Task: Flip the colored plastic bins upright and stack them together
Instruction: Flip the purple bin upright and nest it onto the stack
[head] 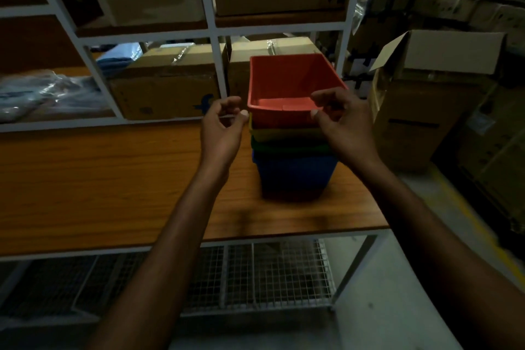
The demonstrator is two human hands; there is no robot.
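An upright stack of nested plastic bins stands on the right part of the wooden table [113, 179]. The red bin [287, 79] is on top, with the rims of a yellow bin [284, 133] and a green bin [289, 148] below it, and a blue bin [295, 170] at the bottom. My left hand [223, 128] hovers just left of the red bin's near corner, fingers loosely curled, holding nothing. My right hand [343, 119] is at the bin's near right corner, fingers apart, just off the rim.
Behind the table stands a white metal shelving frame [218, 65] with cardboard boxes [164, 85] and plastic-wrapped goods. An open cardboard box [426, 88] stands to the right of the table. A wire mesh shelf [270, 273] lies under the tabletop. The table's right edge is near the stack.
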